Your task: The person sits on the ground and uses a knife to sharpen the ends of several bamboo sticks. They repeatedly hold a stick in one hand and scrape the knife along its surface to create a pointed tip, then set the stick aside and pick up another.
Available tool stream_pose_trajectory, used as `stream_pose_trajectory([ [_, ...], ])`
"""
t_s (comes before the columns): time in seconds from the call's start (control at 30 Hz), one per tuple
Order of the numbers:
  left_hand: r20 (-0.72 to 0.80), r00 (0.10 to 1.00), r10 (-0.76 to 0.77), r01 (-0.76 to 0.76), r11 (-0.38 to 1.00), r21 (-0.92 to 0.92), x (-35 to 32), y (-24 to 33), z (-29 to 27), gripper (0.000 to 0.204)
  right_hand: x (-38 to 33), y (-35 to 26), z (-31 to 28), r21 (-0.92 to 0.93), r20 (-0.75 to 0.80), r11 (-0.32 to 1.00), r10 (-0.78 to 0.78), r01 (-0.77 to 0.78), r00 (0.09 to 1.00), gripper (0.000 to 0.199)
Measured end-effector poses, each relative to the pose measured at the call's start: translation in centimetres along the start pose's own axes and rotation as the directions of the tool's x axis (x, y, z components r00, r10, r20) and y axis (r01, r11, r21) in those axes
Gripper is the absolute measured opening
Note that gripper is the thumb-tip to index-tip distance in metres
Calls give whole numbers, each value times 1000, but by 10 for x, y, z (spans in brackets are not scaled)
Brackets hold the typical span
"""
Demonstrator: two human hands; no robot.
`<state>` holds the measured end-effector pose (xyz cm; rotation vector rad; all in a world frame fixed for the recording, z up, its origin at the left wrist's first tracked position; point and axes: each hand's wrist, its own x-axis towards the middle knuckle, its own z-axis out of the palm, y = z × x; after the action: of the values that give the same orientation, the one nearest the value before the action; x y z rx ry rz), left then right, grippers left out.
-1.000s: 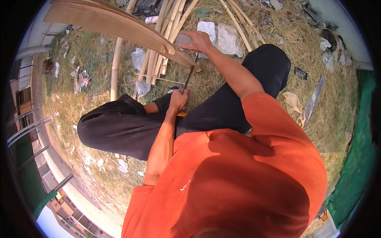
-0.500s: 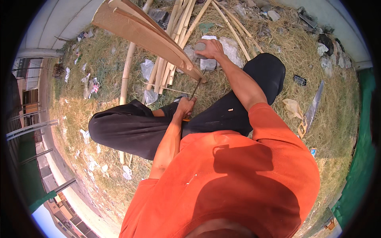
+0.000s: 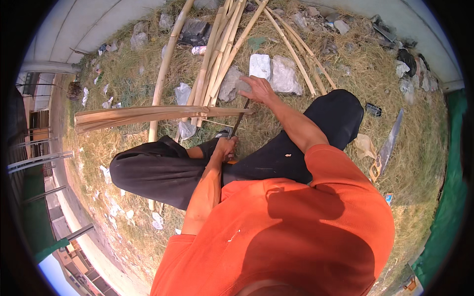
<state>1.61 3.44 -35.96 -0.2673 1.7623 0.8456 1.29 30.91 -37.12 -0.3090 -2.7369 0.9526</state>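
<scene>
I sit on dry grass in an orange shirt and black trousers. My right hand (image 3: 259,89) grips the near end of a bundle of flat split bamboo strips (image 3: 148,116), which stretches out level to the left. My left hand (image 3: 227,148) is closed around the handle of a knife (image 3: 239,121) just above my knee. Its dark blade points up and meets the strips close to my right hand.
Several long bamboo poles (image 3: 217,59) lie fanned on the grass ahead, beside grey stones (image 3: 284,74). A hand saw (image 3: 387,145) lies on the right near a green net (image 3: 452,207). Scraps of litter dot the grass, and a concrete kerb (image 3: 89,29) curves along the far edge.
The bamboo strips have swung down from pointing up and left to lying level to the left. My right hand stays on their end, my left hand stays on the knife.
</scene>
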Motion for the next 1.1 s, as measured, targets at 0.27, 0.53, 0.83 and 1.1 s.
stream_pose_trajectory([
  [0.27,21,1000,-2,4,995,-96,-7,32,4,26,-21,63,36,-318,513,945,237,-74,825,50],
  [0.53,5,997,73,-73,997,30,-14,31,6,35,37,-121,-100,664,-193,713,-126,224,973,62],
  [0.83,-392,141,909,-979,186,81,-91,121,-9,69,6,-193,-129,343,-392,822,-316,456,864,21],
  [1.1,-486,8,874,-976,112,185,-112,188,-3,52,-12,-182,-136,335,-425,883,-170,329,889,20],
])
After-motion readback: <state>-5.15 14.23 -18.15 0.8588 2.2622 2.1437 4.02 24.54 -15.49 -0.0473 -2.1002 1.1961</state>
